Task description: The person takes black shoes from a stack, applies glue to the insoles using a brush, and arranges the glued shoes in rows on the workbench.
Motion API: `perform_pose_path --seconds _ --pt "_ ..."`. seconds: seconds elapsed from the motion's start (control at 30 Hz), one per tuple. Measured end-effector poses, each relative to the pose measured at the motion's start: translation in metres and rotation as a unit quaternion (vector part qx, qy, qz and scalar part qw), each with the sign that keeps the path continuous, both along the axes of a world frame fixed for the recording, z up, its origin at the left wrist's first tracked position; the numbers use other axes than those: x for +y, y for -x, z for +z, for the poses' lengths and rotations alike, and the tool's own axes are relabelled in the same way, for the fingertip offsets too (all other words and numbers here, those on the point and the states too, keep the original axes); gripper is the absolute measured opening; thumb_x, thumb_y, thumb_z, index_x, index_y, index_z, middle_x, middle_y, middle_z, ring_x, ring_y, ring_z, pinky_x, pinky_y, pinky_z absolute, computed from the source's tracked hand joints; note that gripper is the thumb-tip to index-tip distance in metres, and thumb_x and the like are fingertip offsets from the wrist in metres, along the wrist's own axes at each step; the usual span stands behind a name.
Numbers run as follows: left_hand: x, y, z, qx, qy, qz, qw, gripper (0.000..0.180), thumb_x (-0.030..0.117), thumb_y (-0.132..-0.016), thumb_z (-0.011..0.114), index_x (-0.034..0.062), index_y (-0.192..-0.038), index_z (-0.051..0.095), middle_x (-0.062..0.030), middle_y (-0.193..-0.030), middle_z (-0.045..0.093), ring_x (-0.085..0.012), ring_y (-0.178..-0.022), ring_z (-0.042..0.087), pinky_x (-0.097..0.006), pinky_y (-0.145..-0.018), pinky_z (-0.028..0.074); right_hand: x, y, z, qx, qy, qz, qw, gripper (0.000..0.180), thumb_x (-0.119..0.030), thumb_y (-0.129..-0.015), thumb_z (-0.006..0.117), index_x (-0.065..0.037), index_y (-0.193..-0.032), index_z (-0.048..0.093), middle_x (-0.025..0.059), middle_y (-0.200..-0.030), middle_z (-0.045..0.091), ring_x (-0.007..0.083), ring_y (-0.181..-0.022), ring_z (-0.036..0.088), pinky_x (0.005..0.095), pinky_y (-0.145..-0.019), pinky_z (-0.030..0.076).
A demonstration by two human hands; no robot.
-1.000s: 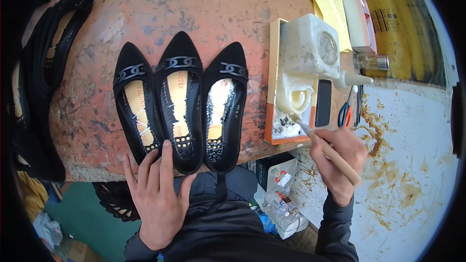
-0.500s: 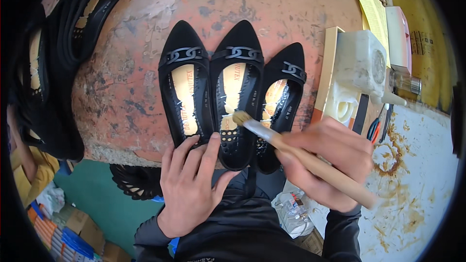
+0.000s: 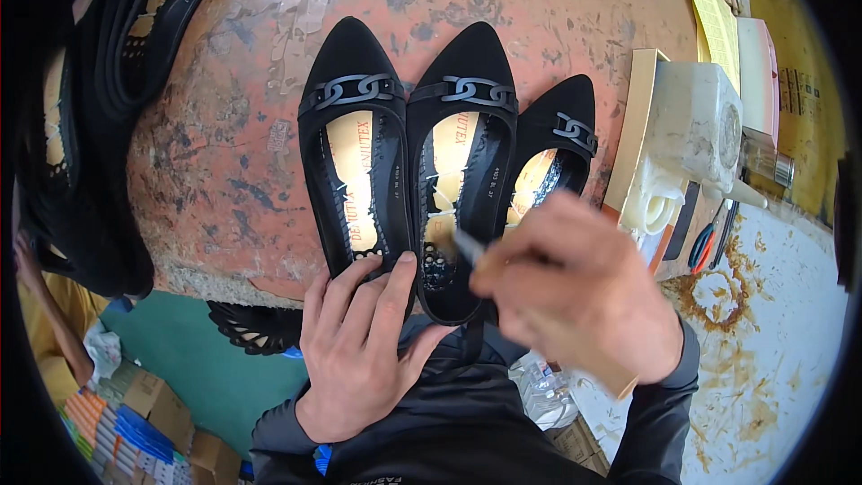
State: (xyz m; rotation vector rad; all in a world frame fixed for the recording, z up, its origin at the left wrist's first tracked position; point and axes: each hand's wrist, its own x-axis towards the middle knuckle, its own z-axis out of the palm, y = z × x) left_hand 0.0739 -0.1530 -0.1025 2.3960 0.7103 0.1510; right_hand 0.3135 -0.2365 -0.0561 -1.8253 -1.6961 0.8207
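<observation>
1. Since half a second before, I saw the right hand (image 3: 584, 292) swing the brush (image 3: 467, 247) down into the middle shoe (image 3: 460, 171), blurring as it went.
2. I found that hand clenched around the wooden brush handle, the bristle end poking out ahead of the knuckles over the shoe's tan insole.
3. My view had the left hand (image 3: 359, 350) released and flat, fingertips (image 3: 406, 262) pressing the heel of the left shoe (image 3: 355, 148) just beside the brush tip.
4. I noted a third shoe (image 3: 552, 157) touching the middle one on the far side of the grip, partly hidden by the knuckles.
5. Beyond that, I saw a white glue container (image 3: 696, 126) on the worn red bench (image 3: 224, 126), well apart from both hands.
</observation>
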Motion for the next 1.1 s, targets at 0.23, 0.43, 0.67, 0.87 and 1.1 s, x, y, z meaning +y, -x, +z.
perform_pose_path --seconds 0.23,0.43,0.67,0.87,1.1 --pt "0.003 -0.005 0.003 -0.006 -0.006 -0.022 1.0 0.078 0.04 -0.08 0.095 -0.0025 -0.14 0.067 -0.0169 -0.122 0.075 -0.0368 -0.114 0.071 -0.051 -0.094 0.054 0.005 0.0 -0.028 -0.129 -0.152 -0.071 0.977 0.024 0.0 -0.078 0.089 0.002 -0.1 0.079 0.0074 -0.089 0.071 0.0232 -0.076 0.067 0.0351 -0.06 0.053" --pt "0.003 -0.003 0.004 -0.006 -0.008 -0.016 1.0 0.077 0.039 -0.08 0.095 -0.0027 -0.139 0.068 -0.0141 -0.118 0.074 -0.0367 -0.114 0.07 -0.051 -0.096 0.053 -0.016 0.031 -0.025 -0.192 -0.115 -0.092 0.97 0.028 -0.003 -0.08 0.088 0.007 -0.104 0.078 0.0078 -0.086 0.067 0.0216 -0.077 0.063 0.0333 -0.056 0.052" --pt "-0.002 -0.003 0.004 -0.009 0.009 -0.015 1.0 0.078 0.033 -0.078 0.096 -0.0015 -0.142 0.067 -0.015 -0.122 0.072 -0.0384 -0.122 0.067 -0.053 -0.101 0.052 0.005 0.012 -0.039 -0.215 -0.184 -0.104 0.953 0.031 -0.009 -0.084 0.087 0.004 -0.11 0.077 0.0076 -0.096 0.07 0.0225 -0.08 0.063 0.0337 -0.057 0.053" --pt "0.013 0.004 0.006 0.019 -0.026 0.0 0.999 0.079 0.023 -0.077 0.097 0.0043 -0.147 0.065 -0.0213 -0.156 0.055 -0.0488 -0.143 0.053 -0.061 -0.116 0.046 -0.033 0.005 0.003 -0.056 -0.211 -0.137 0.966 0.017 -0.008 -0.092 0.082 0.005 -0.103 0.079 0.0094 -0.08 0.073 0.0158 -0.06 0.062 0.0317 -0.052 0.05" --pt "0.006 0.007 -0.015 0.007 -0.034 -0.046 0.998 0.069 0.004 -0.079 0.086 0.0032 -0.146 0.068 -0.0199 -0.156 0.059 -0.0551 -0.143 0.051 -0.065 -0.119 0.044 -0.148 -0.039 0.02 0.396 -0.203 -0.583 0.68 0.029 -0.022 -0.11 0.069 0.007 -0.112 0.074 0.0162 -0.083 0.079 0.0161 -0.058 0.07 0.0271 -0.046 0.05"
